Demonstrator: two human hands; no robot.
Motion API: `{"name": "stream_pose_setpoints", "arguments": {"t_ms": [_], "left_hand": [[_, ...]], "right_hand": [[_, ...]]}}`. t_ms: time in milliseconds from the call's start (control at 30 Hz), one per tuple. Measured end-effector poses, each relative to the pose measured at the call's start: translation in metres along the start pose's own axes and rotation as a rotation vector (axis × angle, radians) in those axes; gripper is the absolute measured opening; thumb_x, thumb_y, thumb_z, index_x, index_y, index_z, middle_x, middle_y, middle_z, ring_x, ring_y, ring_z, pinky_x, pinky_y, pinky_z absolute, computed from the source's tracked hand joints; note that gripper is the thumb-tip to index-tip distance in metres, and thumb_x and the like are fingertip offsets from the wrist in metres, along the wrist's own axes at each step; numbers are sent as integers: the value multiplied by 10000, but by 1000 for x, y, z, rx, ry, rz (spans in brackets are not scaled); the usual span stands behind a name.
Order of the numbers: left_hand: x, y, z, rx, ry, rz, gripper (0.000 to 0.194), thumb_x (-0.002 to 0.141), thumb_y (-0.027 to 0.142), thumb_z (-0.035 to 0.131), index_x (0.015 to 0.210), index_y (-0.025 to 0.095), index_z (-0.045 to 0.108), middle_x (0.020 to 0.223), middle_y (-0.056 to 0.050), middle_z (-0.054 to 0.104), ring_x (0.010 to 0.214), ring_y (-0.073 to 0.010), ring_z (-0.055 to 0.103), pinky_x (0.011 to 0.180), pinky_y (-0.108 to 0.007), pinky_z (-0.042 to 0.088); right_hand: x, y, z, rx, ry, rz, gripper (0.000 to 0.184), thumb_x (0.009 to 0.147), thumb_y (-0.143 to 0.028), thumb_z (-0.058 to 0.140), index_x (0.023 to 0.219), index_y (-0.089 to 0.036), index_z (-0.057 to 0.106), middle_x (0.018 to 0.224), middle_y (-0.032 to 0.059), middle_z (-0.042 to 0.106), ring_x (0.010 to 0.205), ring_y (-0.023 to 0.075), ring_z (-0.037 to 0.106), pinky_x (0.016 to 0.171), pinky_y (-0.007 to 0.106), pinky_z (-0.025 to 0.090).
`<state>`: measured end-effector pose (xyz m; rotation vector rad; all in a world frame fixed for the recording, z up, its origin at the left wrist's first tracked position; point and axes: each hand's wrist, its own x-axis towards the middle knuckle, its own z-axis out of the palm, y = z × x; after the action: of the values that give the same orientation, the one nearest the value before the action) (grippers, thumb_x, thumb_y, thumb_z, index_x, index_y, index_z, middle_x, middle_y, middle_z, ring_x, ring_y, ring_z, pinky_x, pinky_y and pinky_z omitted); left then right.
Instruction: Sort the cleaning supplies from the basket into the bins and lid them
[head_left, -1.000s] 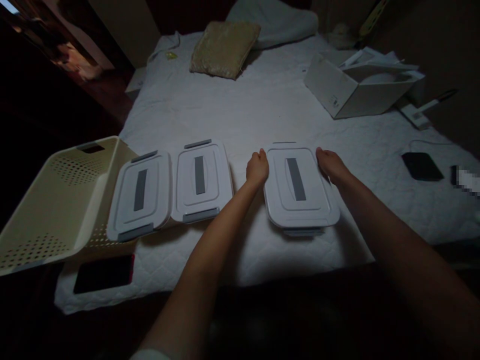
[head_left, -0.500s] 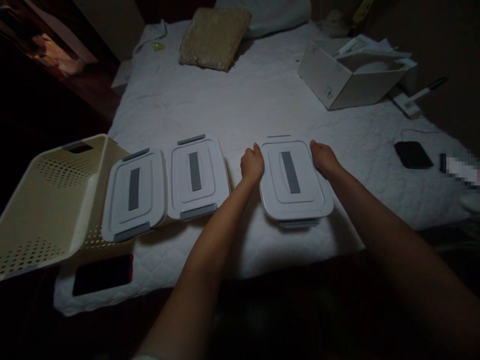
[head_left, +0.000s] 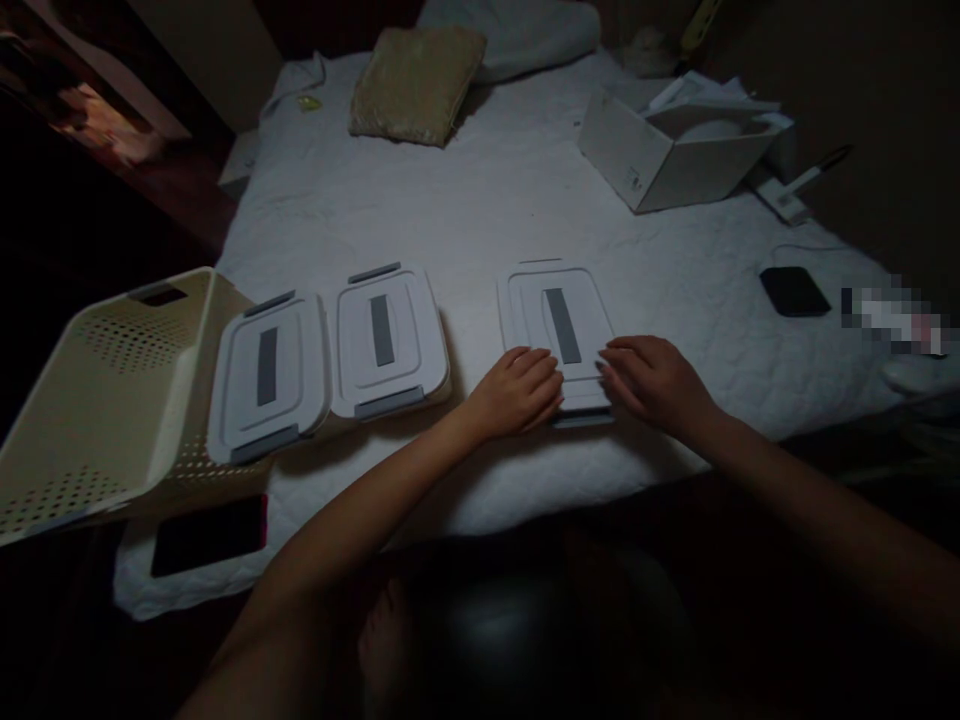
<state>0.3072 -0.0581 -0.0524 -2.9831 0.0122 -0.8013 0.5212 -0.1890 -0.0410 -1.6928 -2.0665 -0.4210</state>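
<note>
A lidded storage box with a white lid and a grey handle strip lies on the bed between my hands. Over its near left corner rests my left hand, fingers laid across the lid's edge. At the near right side is my right hand, its fingers stretched out and slightly apart, with the tips by the lid's edge. The near grey latch shows partly below the lid. To the left stand two similar boxes, a middle box and a left box, side by side with their latches down.
A cream perforated basket lies at the far left, beside a dark phone or tablet. At the back are a tan cushion and an open white carton with papers. A black flat object lies right. The bed has a quilted cover.
Both hands have moved from the box's left and right sides toward its near edge. My fingers have opened from a closed grip. The view has shifted slightly.
</note>
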Motion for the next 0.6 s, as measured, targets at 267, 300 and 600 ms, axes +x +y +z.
{"name": "stream_pose_setpoints", "arguments": {"t_ms": [267,300,600], "left_hand": [[-30,16,22,-34,-124,81,473,911,409,480,1276,108,503,1296,-199,580,1265,-298,504,1035,-488,415],[-32,17,26,-28,-110,63,444,912,376,489,1274,119,501,1297,-191,581,1269,-295,504,1041,-491,414],[-40,14,37,0,-6,53,371,904,101,456,1263,191,466,1214,-118,610,1222,-239,541,1016,-467,468]], "right_hand": [[-46,-11,13,16,-46,-166,379,873,-366,583,1135,-92,603,1107,205,626,1043,290,576,878,431,502],[-50,-11,17,33,-43,-145,397,874,-376,582,1156,-97,595,1129,205,618,1074,296,564,903,441,495],[-63,-9,26,110,-112,-29,372,910,-319,482,1228,-153,579,1140,161,609,1126,295,532,941,488,464]]}}
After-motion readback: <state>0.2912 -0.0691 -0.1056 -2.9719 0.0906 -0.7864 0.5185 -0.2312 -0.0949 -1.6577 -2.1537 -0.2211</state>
